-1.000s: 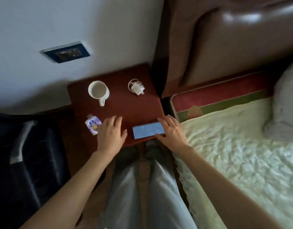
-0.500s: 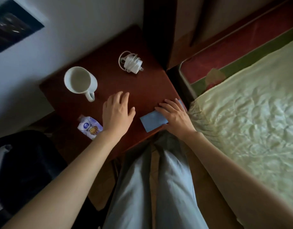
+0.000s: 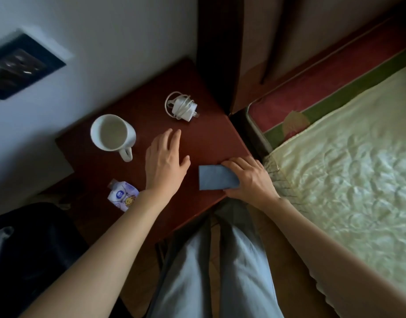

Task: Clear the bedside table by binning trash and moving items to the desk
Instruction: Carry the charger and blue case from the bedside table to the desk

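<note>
The right hand [image 3: 250, 177] grips the blue card [image 3: 217, 177] between fingers and thumb; the left hand [image 3: 164, 164] hovers open, fingers straight, near the mug [image 3: 112, 133].

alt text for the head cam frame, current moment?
Seen from above, a person's right hand grips a flat blue rectangular item at the front edge of a dark red bedside table, while the open left hand reaches across it. Also there: a white mug, a white charger and a small printed packet.
</note>
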{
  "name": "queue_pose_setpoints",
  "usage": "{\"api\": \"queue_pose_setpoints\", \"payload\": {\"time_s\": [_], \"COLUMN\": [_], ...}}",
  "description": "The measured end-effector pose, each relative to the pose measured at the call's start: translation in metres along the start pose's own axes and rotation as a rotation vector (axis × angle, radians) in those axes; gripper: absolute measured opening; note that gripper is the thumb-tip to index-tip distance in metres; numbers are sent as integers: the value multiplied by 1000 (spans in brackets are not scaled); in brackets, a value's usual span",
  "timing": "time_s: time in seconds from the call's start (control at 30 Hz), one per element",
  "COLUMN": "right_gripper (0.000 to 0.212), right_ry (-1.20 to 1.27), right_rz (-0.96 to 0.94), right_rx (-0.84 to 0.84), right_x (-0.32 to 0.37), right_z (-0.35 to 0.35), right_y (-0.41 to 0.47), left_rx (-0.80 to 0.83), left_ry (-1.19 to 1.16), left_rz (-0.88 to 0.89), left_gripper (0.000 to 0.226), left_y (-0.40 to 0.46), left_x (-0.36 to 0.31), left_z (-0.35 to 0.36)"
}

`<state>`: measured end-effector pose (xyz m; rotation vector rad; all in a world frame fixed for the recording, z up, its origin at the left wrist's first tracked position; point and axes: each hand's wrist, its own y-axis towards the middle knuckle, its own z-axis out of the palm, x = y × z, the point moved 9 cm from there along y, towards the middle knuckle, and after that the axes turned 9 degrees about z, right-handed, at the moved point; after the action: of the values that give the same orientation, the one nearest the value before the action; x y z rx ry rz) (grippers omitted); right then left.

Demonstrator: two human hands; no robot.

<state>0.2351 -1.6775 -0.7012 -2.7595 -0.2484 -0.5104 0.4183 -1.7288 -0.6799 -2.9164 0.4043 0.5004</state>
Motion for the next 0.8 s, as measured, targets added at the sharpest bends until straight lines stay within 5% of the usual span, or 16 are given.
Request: {"api": "queue_pose_setpoints", "payload": {"time_s": [0.2,0.43,0.8], "right_gripper": [65,65,63], "right_ry": [149,197,172], "right_rz": [222,251,273], "right_rx": [-166,-218,-198], "right_x": [-21,-28,-41], "right_z": [-36,-51,-49], "right_y": [-6,-10,-8], "left_rx": [-41,-27,48], "left_ry": [17,4,-198], "left_rz": [23,14,102], "left_gripper": [78,90,72], "left_y": [45,90,109], "left_x": [1,19,27], "left_z": [-9,-2,15]}}
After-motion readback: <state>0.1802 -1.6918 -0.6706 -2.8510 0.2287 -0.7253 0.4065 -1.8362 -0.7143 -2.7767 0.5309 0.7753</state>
